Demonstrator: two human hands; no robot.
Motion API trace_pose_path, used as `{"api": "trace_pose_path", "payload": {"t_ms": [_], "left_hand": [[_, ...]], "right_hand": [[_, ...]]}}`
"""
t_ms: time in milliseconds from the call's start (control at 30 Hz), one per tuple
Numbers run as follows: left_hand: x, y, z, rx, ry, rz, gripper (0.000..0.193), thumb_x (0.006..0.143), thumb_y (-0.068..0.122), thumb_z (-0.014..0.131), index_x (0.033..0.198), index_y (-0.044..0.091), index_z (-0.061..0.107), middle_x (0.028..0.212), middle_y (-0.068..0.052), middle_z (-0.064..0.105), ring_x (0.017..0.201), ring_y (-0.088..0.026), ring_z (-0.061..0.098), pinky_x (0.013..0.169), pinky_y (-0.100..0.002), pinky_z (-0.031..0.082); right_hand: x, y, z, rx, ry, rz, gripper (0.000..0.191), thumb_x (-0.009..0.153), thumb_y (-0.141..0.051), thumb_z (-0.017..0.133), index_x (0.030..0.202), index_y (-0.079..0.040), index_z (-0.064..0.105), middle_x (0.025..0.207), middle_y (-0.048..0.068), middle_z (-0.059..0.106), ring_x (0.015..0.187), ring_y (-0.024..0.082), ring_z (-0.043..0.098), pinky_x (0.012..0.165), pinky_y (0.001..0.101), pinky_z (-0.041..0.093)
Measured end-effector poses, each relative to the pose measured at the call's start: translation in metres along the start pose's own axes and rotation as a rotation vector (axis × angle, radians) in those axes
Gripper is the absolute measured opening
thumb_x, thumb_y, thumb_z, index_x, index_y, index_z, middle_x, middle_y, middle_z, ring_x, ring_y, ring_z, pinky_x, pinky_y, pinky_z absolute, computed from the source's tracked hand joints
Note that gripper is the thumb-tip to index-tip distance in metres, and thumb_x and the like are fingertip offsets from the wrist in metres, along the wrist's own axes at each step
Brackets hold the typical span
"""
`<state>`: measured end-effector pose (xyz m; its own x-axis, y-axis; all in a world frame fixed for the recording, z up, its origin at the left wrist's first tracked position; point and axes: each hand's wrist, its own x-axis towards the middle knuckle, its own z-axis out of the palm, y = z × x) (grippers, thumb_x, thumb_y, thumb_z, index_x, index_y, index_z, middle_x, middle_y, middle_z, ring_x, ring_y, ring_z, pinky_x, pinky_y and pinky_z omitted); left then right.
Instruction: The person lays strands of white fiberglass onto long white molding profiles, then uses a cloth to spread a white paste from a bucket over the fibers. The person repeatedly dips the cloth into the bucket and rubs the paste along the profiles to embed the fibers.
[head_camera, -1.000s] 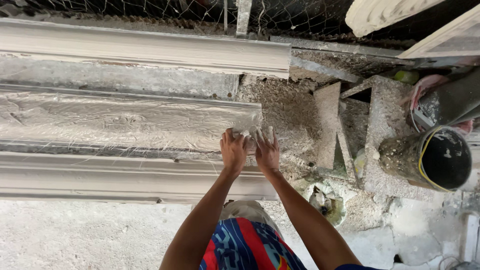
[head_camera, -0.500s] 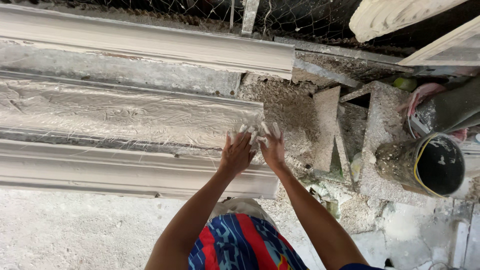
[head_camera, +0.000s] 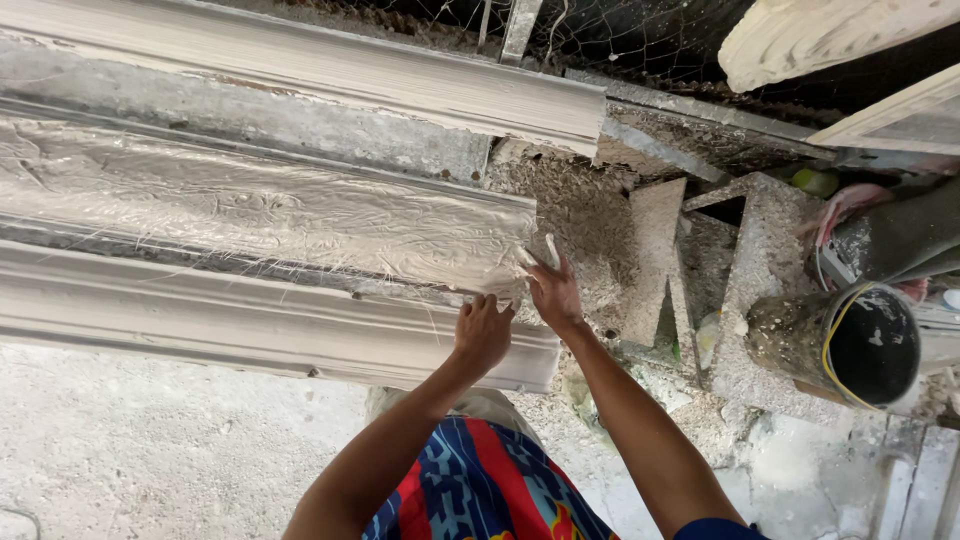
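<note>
With both palms at the near end of the wet fibre-laced plaster strip (head_camera: 270, 215) in its long mould (head_camera: 250, 330), left hand (head_camera: 482, 333) curls fingers onto the edge, right hand (head_camera: 555, 293) presses flat; neither grips anything, likely bedding the fibres.
</note>
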<state>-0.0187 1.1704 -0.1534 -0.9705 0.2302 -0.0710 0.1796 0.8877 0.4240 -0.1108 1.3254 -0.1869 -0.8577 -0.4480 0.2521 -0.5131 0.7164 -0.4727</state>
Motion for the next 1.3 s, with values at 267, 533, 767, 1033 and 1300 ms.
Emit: {"api": "trace_pose_path", "payload": {"t_ms": [267, 533, 767, 1033, 1300], "left_hand": [[0.009, -0.017, -0.009, -0.112, 0.001, -0.397, 0.052, 0.085, 0.021, 0.055, 0.136, 0.021, 0.062, 0.125, -0.021, 0.060, 0.115, -0.045, 0.056, 0.095, -0.069, 0.036], [-0.005, -0.021, -0.011, -0.145, -0.268, -0.561, 0.035, 0.090, 0.015, 0.052, 0.120, -0.001, 0.057, 0.130, -0.021, 0.042, 0.116, -0.034, 0.039, 0.098, -0.055, 0.035], [-0.020, -0.062, -0.023, -0.089, -0.080, -0.579, 0.038, 0.083, 0.009, 0.056, 0.117, -0.006, 0.057, 0.123, -0.020, 0.041, 0.111, -0.031, 0.039, 0.091, -0.050, 0.033], [-0.044, -0.135, -0.072, -0.020, 0.220, -0.784, 0.038, 0.082, 0.010, 0.059, 0.118, -0.003, 0.060, 0.128, -0.018, 0.047, 0.117, -0.033, 0.042, 0.098, -0.056, 0.029], [-0.071, -0.234, -0.125, -0.028, 0.307, -0.898, 0.033, 0.088, 0.011, 0.057, 0.119, -0.002, 0.063, 0.128, -0.017, 0.047, 0.125, -0.035, 0.039, 0.106, -0.061, 0.026]], "right_hand": [[-0.007, -0.001, -0.005, -0.219, -0.192, 0.074, 0.032, 0.093, -0.014, 0.068, 0.123, -0.024, 0.071, 0.160, 0.008, 0.038, 0.152, 0.042, 0.027, 0.122, 0.0628, 0.025], [0.025, -0.017, 0.005, -0.551, -0.656, -0.338, 0.074, 0.101, -0.048, 0.049, 0.155, -0.001, 0.030, 0.167, 0.016, 0.021, 0.154, 0.031, 0.018, 0.125, 0.0537, 0.006], [0.086, -0.088, 0.070, -0.643, -0.715, -0.584, 0.077, 0.097, -0.049, 0.052, 0.157, -0.008, 0.028, 0.168, 0.010, 0.023, 0.155, 0.023, 0.017, 0.124, 0.0573, 0.003], [0.143, -0.179, 0.132, -0.506, -0.515, -0.721, 0.073, 0.098, -0.040, 0.054, 0.160, -0.008, 0.030, 0.167, 0.011, 0.030, 0.156, 0.023, 0.021, 0.127, 0.0562, 0.006], [0.195, -0.276, 0.194, -0.494, -0.457, -0.735, 0.070, 0.101, -0.039, 0.048, 0.159, -0.005, 0.031, 0.167, 0.013, 0.029, 0.156, 0.024, 0.021, 0.127, 0.0551, 0.005]]}}
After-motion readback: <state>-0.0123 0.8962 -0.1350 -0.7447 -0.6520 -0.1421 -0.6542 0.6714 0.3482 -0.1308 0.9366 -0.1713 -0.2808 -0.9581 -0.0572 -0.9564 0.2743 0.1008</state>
